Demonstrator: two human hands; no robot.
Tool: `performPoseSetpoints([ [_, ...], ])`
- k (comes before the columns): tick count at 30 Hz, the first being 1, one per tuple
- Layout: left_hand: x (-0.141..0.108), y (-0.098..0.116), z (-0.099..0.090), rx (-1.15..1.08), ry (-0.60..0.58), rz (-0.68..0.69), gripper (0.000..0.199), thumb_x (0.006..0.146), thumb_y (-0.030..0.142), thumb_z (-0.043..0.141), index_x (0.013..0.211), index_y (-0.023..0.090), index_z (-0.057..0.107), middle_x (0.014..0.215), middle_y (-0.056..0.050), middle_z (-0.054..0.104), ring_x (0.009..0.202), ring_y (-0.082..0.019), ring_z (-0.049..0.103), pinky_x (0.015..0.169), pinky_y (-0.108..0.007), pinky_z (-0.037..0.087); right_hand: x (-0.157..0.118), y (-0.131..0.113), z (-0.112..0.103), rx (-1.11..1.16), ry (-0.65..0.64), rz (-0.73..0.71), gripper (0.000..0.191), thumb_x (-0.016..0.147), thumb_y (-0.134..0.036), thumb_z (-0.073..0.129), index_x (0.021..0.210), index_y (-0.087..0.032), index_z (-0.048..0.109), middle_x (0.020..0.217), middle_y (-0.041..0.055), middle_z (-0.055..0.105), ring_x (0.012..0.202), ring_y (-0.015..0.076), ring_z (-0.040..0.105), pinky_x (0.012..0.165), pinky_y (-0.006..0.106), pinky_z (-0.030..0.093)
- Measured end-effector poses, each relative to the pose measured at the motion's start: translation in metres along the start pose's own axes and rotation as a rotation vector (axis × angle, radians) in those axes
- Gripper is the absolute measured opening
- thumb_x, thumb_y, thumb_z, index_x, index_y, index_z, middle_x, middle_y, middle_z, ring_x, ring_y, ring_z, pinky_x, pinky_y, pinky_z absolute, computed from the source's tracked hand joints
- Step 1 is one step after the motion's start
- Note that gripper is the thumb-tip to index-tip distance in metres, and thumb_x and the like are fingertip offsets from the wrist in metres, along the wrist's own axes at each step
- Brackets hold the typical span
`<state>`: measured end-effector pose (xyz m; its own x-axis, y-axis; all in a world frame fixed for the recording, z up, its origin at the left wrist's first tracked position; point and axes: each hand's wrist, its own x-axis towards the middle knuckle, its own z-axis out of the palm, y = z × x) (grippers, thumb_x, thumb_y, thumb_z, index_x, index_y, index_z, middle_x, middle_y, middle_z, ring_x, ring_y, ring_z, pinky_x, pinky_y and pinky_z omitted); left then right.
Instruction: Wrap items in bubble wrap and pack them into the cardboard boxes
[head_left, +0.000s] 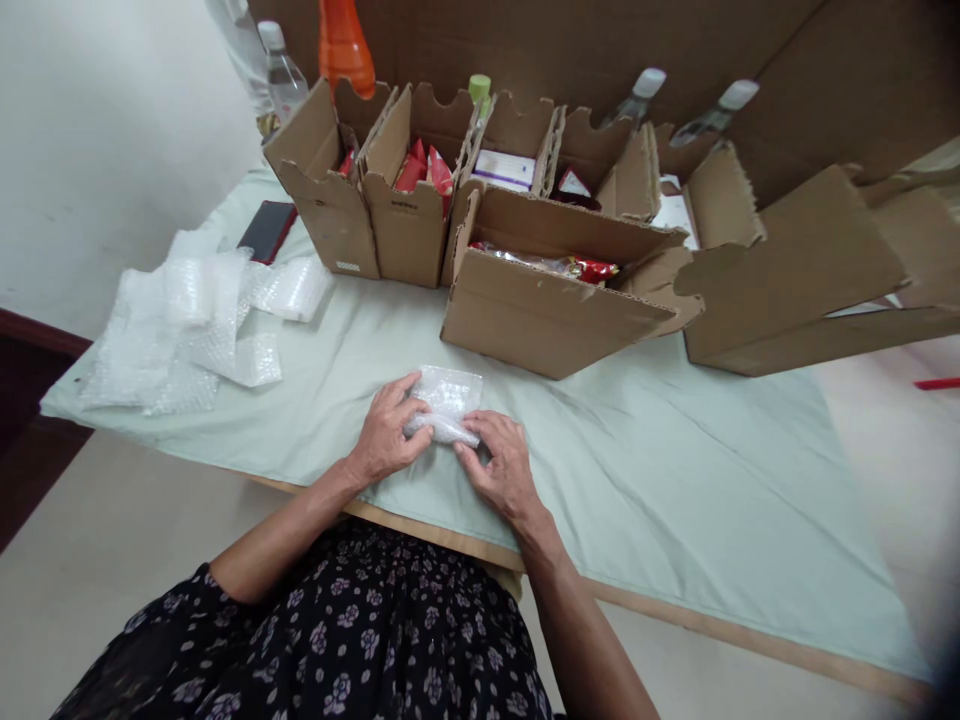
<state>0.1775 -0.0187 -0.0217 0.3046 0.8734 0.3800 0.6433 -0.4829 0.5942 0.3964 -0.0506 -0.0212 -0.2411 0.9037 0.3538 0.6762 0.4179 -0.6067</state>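
A small sheet of bubble wrap (450, 388) lies on the green cloth near the table's front edge, its near end rolled up. My left hand (390, 430) grips the left end of the roll between thumb and fingers. At the other end, my right hand (499, 460) pinches the roll the same way. Whether anything is inside the roll, I cannot make out. The far part of the sheet lies flat beyond my fingers.
Loose bubble wrap pieces (165, 330) lie in a pile at the left, beside a dark phone (268, 231). Several cardboard boxes (555, 315) with packets inside stand along the back. Behind them are bottles (285, 80) and an orange container (345, 45).
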Motion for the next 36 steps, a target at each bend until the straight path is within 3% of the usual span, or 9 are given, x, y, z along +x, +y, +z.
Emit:
performPoseSetpoints([
  [11, -0.001, 0.001, -0.003, -0.069, 0.002, -0.030, 0.016, 0.088, 0.025, 0.065, 0.102, 0.019, 0.068, 0.142, -0.017, 0.060, 0.129, -0.031, 0.058, 0.106, -0.052, 0.049, 0.001, -0.005, -0.001, -0.003, -0.014, 0.077, 0.021, 0.098, -0.032, 0.060, 0.112, -0.021, 0.071, 0.107, 0.0091, 0.078, 0.101, 0.0265, 0.068, 0.092, 0.043, 0.049],
  [16, 0.000, 0.002, -0.005, -0.112, 0.032, -0.008, 0.031, 0.091, 0.032, 0.065, 0.119, 0.019, 0.064, 0.135, -0.017, 0.064, 0.127, -0.031, 0.060, 0.107, -0.053, 0.050, 0.003, -0.005, -0.002, 0.000, -0.006, 0.178, 0.025, 0.099, -0.036, 0.057, 0.116, -0.023, 0.071, 0.105, 0.0087, 0.078, 0.097, 0.0264, 0.069, 0.091, 0.043, 0.049],
  [23, 0.002, 0.003, -0.003, -0.087, 0.042, 0.004, 0.025, 0.096, 0.033, 0.062, 0.117, 0.019, 0.065, 0.114, -0.012, 0.072, 0.113, -0.027, 0.065, 0.100, -0.048, 0.053, 0.005, -0.007, 0.001, -0.048, 0.021, 0.213, 0.027, 0.100, -0.037, 0.054, 0.114, -0.021, 0.071, 0.097, 0.0079, 0.077, 0.090, 0.0253, 0.067, 0.090, 0.042, 0.047],
  [29, 0.014, -0.001, -0.005, 0.031, -0.037, 0.052, 0.024, 0.097, 0.034, 0.063, 0.114, 0.018, 0.068, 0.101, -0.010, 0.075, 0.096, -0.026, 0.066, 0.087, -0.043, 0.053, 0.004, -0.006, -0.001, -0.179, 0.064, 0.180, 0.029, 0.102, -0.039, 0.052, 0.114, -0.019, 0.069, 0.108, 0.0112, 0.075, 0.099, 0.0283, 0.065, 0.087, 0.042, 0.043],
  [36, 0.042, -0.010, -0.004, 0.080, -0.150, 0.006, 0.024, 0.094, 0.034, 0.065, 0.111, 0.019, 0.071, 0.102, -0.009, 0.076, 0.092, -0.026, 0.068, 0.086, -0.042, 0.055, 0.015, 0.003, -0.008, -0.197, 0.046, 0.189, 0.029, 0.102, -0.040, 0.051, 0.119, -0.021, 0.067, 0.118, 0.0122, 0.072, 0.102, 0.0290, 0.062, 0.088, 0.043, 0.043],
])
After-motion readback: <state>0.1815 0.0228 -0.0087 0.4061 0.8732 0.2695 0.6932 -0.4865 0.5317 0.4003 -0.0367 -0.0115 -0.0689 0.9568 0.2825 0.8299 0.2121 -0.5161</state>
